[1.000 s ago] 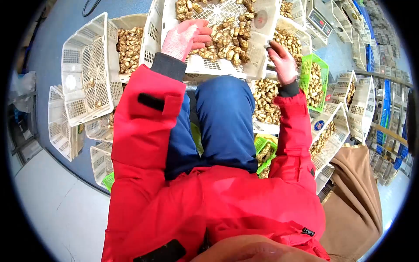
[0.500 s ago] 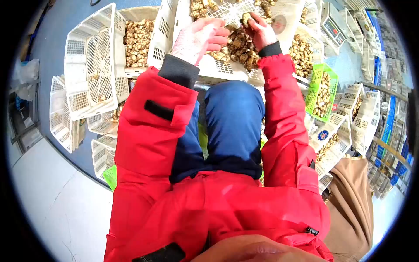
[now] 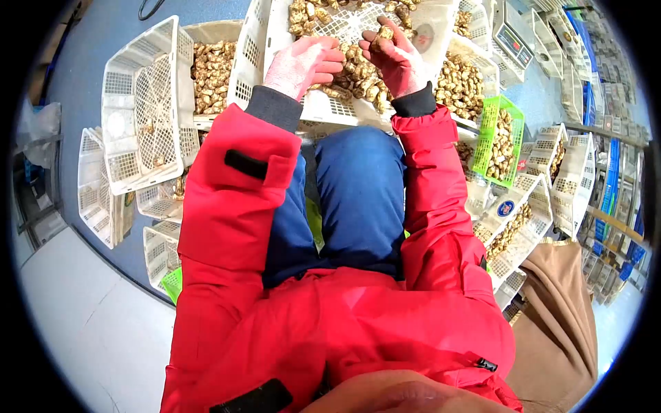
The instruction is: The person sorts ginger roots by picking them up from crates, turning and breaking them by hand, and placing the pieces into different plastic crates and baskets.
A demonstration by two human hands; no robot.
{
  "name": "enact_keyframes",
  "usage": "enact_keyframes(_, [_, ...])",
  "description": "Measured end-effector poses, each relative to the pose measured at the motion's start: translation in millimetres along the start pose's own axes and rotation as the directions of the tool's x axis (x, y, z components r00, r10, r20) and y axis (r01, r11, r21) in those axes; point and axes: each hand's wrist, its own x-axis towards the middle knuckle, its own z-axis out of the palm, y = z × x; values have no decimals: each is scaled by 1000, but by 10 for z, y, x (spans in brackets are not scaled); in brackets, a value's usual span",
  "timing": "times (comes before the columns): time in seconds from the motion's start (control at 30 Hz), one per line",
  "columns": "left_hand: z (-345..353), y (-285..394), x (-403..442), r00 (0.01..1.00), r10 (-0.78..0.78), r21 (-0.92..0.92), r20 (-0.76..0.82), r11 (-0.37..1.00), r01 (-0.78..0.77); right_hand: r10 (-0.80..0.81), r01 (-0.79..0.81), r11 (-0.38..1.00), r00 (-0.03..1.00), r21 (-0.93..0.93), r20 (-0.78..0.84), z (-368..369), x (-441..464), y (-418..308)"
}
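My right hand (image 3: 401, 67), in a pinkish glove, holds a knobbly tan-and-brown mushroom-like piece (image 3: 383, 34) between thumb and fingers, palm turned partly up. My left hand (image 3: 303, 65), gloved as well, has its fingers stretched out with nothing in them. It hovers over the left part of a white perforated crate (image 3: 323, 107). Between and below both hands lies a pile of the same mushroom-like pieces (image 3: 358, 74) in that crate. More of them sit along its far side.
Left stand white crates (image 3: 180, 96), one holding more pieces (image 3: 212, 72). To the right are a filled white crate (image 3: 460, 86), a green basket (image 3: 500, 141) and a digital scale (image 3: 513, 41). Brown cloth (image 3: 558, 310) hangs at lower right. My knees (image 3: 361, 193) are close before the crate.
My right hand has come slightly back toward me and turned its palm more upward, still holding a piece. My left hand stays outstretched. The whole view has shifted a little.
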Motion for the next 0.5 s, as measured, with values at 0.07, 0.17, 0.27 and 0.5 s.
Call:
enact_keyframes(0.07, [21,23,-7,999,-33,13,-15,999,34,2,-2,1000,1000,-11,9,54,-2,34])
enact_keyframes(0.17, [185,113,-9,997,37,-118,-67,992,-44,-49,39,985,997,169,55,250,7,65])
enact_keyframes(0.27, [266,135,-7,967,249,-180,56,955,-236,-38,25,985,997,172,73,445,-15,87])
enact_keyframes(0.5, [438,252,-100,959,272,-205,79,946,-251,-38,43,972,999,232,-29,597,-67,182])
